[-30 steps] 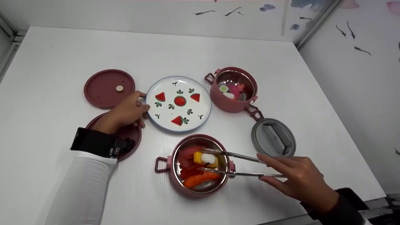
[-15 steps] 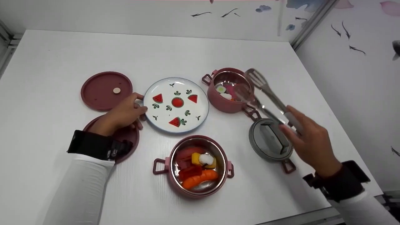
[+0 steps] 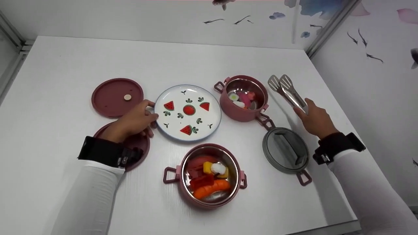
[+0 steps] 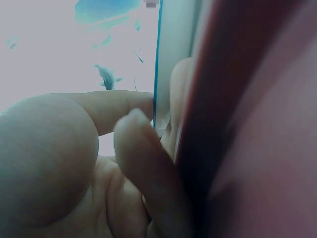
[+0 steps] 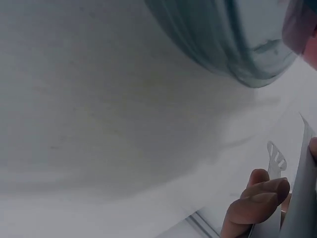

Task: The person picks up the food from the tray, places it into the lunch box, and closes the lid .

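My left hand (image 3: pixel 135 120) holds the left rim of a white watermelon-patterned plate (image 3: pixel 204 122), thumb and index finger at its edge. At the right, my right hand (image 3: pixel 316 118) grips metal tongs (image 3: pixel 295 98), their slotted ends close together, pointing to the back and holding nothing. In the right wrist view the fingers (image 5: pixel 255 206) wrap the tongs. A pink front pot (image 3: pixel 240 115) stays left of the tongs, holding toy food pieces. Nearer me, another pink pot (image 3: pixel 209 206) contains an orange sausage-like piece (image 3: pixel 212 188), red pieces and a yellow piece (image 3: pixel 207 167) with a white one.
Two dark red lids lie at the left: the farther lid (image 3: pixel 112 102) and the nearer lid (image 3: pixel 142 143), partly under my left arm. A grey lid (image 3: pixel 282 151) with handles lies between the back pot and my right forearm. Walls (image 3: pixel 147 19) border the table.
The tongs have left the near pot, swung past the back pot and moved to the table's right side, their ends coming together. My left hand stays at the plate.
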Motion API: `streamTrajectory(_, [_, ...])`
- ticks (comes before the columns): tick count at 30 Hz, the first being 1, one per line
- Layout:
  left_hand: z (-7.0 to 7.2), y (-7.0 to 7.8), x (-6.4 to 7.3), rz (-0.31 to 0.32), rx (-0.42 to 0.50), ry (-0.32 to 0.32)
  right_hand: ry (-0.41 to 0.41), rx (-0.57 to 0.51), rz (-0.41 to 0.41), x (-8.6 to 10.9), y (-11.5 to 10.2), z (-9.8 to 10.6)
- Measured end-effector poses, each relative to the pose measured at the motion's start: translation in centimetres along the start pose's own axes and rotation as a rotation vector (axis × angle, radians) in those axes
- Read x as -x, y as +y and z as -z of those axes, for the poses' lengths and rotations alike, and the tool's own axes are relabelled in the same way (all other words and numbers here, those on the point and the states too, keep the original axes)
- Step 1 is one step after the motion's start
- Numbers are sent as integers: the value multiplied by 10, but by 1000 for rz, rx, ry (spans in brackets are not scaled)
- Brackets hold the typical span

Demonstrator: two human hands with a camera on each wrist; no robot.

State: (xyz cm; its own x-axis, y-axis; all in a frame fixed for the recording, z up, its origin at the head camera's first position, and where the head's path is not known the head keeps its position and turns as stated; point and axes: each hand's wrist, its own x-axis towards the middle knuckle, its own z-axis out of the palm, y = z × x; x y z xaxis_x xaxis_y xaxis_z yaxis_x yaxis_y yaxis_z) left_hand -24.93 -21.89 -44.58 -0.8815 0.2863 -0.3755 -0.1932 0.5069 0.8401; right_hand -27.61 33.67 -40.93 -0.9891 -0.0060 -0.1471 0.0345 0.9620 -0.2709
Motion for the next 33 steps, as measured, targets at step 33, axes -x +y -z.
streamTrajectory(33, [3, 18, 6, -41, -144, 143, 107, 321, -33, -1, 7, -25])
